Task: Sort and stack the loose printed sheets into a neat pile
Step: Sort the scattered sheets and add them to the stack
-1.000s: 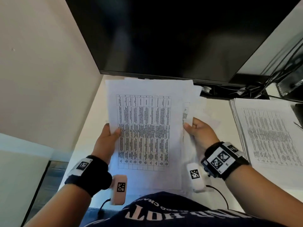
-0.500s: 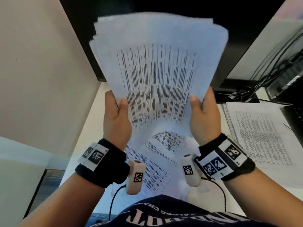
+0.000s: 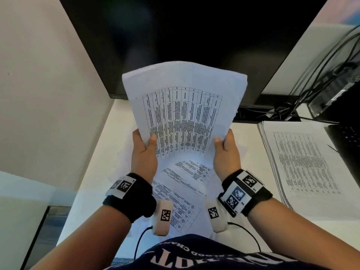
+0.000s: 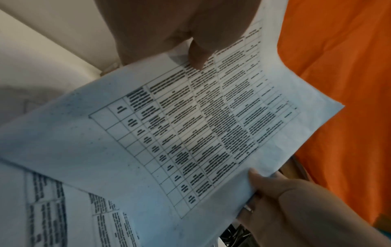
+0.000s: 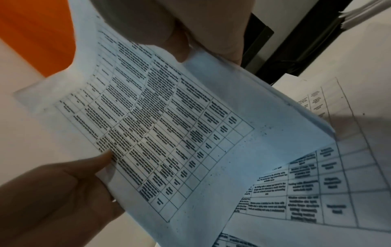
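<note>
A bundle of printed sheets (image 3: 183,106) with tables stands nearly upright above the white desk (image 3: 93,172), its lower edge near the loose sheets (image 3: 185,190) lying flat under it. My left hand (image 3: 144,152) grips the bundle's left edge, thumb on the front. My right hand (image 3: 226,152) grips the right edge the same way. The left wrist view shows the bundle (image 4: 190,133) with my left thumb (image 4: 196,55) on its print. In the right wrist view the bundle (image 5: 169,133) is pinched by my right hand and more printed sheets (image 5: 328,192) lie below.
A thick stack of printed pages (image 3: 303,164) lies on the desk at the right. A large dark monitor (image 3: 185,36) stands behind. Cables (image 3: 321,75) and a dark device (image 3: 335,94) sit at the far right. A wall (image 3: 39,75) bounds the left.
The sheets were lifted off the desk a second ago and stood upright. Since half a second ago both hands have lowered the bundle, and its fanned top edges have closed together.
</note>
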A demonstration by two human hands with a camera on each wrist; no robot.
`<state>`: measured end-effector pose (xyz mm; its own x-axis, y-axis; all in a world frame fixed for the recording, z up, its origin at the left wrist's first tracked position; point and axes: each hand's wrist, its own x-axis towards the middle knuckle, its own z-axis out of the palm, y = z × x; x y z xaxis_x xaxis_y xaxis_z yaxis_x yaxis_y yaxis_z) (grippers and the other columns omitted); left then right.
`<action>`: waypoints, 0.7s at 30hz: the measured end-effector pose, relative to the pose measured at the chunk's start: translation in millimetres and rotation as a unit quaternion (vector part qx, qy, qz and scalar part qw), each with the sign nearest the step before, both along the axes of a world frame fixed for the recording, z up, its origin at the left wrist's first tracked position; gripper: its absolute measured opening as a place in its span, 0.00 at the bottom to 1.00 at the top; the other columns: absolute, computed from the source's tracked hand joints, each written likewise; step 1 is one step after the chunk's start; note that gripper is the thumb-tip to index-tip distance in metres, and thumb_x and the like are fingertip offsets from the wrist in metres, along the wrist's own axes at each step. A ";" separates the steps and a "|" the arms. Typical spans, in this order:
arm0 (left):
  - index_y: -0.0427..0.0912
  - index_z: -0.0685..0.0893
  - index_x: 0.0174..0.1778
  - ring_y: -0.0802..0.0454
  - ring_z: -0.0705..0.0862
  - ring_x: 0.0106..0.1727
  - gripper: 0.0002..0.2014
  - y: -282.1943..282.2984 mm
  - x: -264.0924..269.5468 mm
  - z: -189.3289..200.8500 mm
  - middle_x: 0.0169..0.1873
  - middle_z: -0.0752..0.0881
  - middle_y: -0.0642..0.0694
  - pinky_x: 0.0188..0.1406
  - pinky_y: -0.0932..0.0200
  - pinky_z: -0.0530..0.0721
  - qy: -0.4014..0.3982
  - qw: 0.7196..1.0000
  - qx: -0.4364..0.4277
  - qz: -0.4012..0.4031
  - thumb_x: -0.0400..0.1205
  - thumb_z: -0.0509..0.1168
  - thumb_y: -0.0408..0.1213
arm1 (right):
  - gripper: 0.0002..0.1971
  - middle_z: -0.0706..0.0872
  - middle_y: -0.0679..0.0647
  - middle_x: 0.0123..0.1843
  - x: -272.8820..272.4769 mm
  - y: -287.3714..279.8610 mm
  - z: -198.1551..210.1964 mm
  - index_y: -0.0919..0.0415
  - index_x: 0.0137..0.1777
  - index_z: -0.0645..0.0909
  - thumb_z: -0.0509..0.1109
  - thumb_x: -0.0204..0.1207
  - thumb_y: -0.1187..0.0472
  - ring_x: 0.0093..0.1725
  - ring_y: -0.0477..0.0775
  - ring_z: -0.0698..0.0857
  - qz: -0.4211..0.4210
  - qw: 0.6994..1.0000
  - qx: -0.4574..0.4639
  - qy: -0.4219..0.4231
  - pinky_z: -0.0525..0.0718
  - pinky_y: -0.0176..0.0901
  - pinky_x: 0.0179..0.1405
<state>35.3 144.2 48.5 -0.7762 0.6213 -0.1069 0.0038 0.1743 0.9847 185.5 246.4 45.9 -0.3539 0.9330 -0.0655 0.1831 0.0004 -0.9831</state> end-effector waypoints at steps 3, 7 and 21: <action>0.51 0.73 0.73 0.58 0.82 0.63 0.17 2.3 -1.5 -0.5 0.62 0.85 0.56 0.69 0.48 0.78 -0.010 1.000 -0.006 0.009 0.88 0.56 0.39 | 0.11 0.79 0.34 0.49 4.4 4.5 3.0 0.47 0.60 0.68 0.54 0.86 0.64 0.41 0.15 0.77 -0.010 1.000 0.002 0.003 0.74 0.15 0.43; 0.57 0.76 0.62 0.56 0.85 0.58 0.12 3.5 -1.5 5.5 0.55 0.86 0.57 0.62 0.50 0.83 -0.017 1.000 0.012 -0.003 0.87 0.58 0.37 | 0.11 0.81 0.35 0.54 18.6 11.6 5.2 0.50 0.65 0.70 0.57 0.85 0.59 0.48 0.18 0.77 -0.011 1.000 0.012 0.003 0.75 0.27 0.56; 0.47 0.72 0.62 0.53 0.80 0.48 0.09 35.5 50.5 -4.9 0.47 0.82 0.56 0.47 0.58 0.75 0.079 0.986 -0.123 -0.078 0.87 0.57 0.40 | 0.07 0.80 0.47 0.35 97.5 50.5 -10.7 0.59 0.42 0.76 0.63 0.82 0.62 0.34 0.45 0.78 0.001 0.987 -0.001 -0.162 0.75 0.38 0.37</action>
